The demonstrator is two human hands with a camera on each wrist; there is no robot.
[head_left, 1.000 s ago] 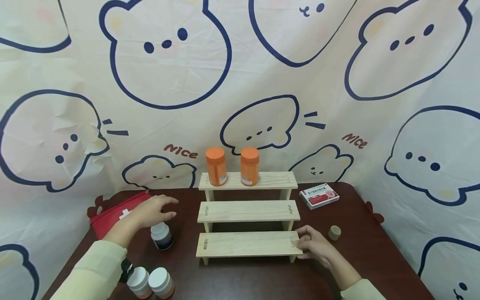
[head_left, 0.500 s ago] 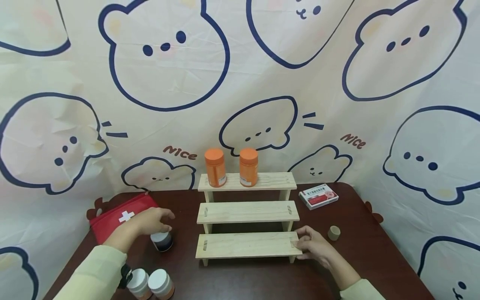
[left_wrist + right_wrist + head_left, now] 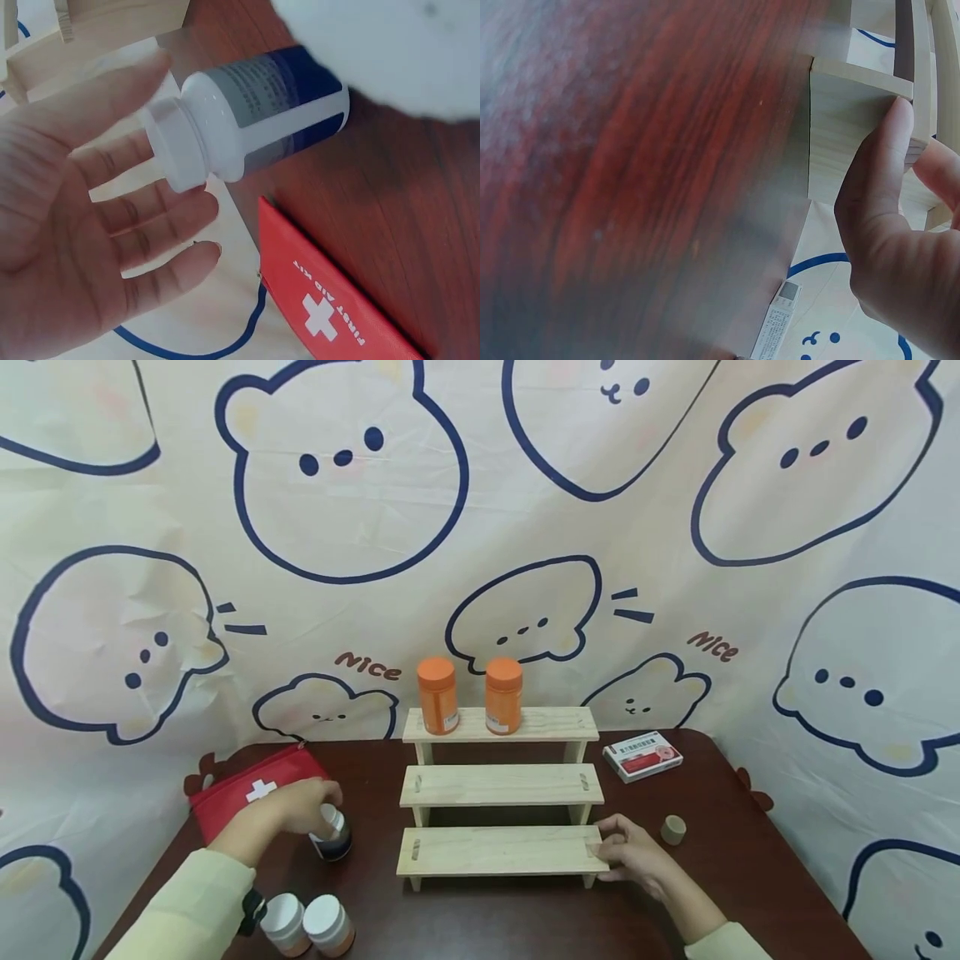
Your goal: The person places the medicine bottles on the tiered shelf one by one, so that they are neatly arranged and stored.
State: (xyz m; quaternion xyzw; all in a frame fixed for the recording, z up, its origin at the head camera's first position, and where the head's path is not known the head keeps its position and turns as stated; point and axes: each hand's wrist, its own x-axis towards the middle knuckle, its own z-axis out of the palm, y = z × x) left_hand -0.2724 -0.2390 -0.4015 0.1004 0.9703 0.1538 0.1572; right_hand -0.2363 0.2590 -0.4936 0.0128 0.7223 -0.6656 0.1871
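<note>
My left hand point(image 3: 303, 808) is at a white-capped bottle point(image 3: 259, 112) with a grey and dark blue label. Seen from the left wrist, the thumb and spread fingers lie about the white cap, the index finger partly behind it; firm contact cannot be made out. The bottle stands on the table beside a red first aid pouch point(image 3: 228, 797). My right hand point(image 3: 633, 856) pinches the right end of the lowest board of a three-step wooden shelf point(image 3: 498, 852), thumb on one side and fingers on the other. Two orange bottles point(image 3: 437, 697) stand on the top step.
Two white-lidded jars point(image 3: 327, 925) stand at the front left, near my left forearm. Right of the shelf lie a medicine box point(image 3: 642, 756) and a small tan cylinder point(image 3: 672, 830). A patterned cloth point(image 3: 352, 527) hangs behind the dark brown table point(image 3: 450, 922).
My left hand has come down from above the pouch and bottle to the bottle's cap, uncovering more of the pouch. My right hand has stayed on the shelf.
</note>
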